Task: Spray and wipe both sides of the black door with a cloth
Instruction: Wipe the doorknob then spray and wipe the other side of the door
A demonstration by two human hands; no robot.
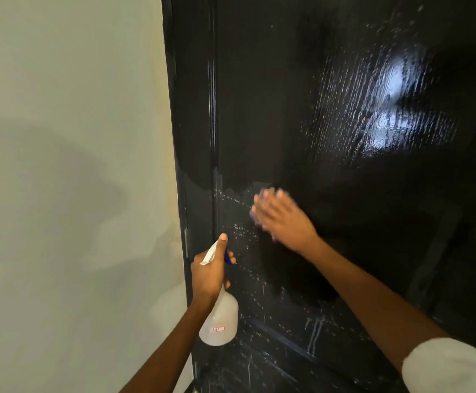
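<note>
My right hand (280, 215) presses a barely visible cloth (255, 219) flat on the black door (330, 165). Unwiped droplets (241, 231) lie just left-below, nearer my left hand (210, 269), clenched around the spray bottle (221, 319).

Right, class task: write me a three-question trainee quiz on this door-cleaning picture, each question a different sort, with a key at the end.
1. True or false: the left hand holds the translucent white plastic spray bottle by its trigger head.
2. Multiple choice: the right hand is (A) hanging free at the person's side, (B) pressed flat against the glossy black door, (C) gripping a door handle.
3. Fill in: the droplets on the door lie mostly ____ the right hand, near the door's left edge.

Key: 1 true; 2 B; 3 below. The cloth is barely visible under the blurred right hand.
</note>
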